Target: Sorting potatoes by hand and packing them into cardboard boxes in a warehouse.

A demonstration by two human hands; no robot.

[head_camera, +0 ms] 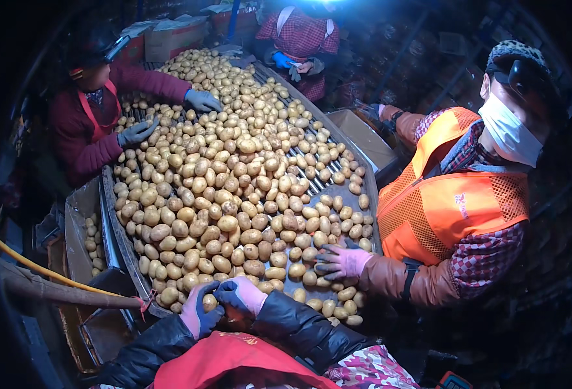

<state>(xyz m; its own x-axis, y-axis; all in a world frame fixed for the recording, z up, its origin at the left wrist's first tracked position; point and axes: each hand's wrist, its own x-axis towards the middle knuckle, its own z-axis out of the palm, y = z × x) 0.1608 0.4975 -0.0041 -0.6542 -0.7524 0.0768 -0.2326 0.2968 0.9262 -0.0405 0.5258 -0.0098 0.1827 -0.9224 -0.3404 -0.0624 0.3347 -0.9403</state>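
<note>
A broad heap of potatoes (227, 185) covers a sorting table with metal rollers (310, 177). At its near edge, my left hand (201, 311), in a pink and dark blue glove, has its fingers curled around one potato (209, 302). My right hand (241, 295), gloved alike, is bent close beside it, fingers curled in toward the same potato. Whether the right fingers touch it or hold something of their own cannot be told.
Co-workers stand around the table; one gloved hand (342, 260) rests on potatoes at right, and two grey-gloved hands (203, 100) work at left. Cardboard boxes (82, 228) flank the table. A wooden pole (72, 292) and yellow hose (47, 269) reach in at lower left.
</note>
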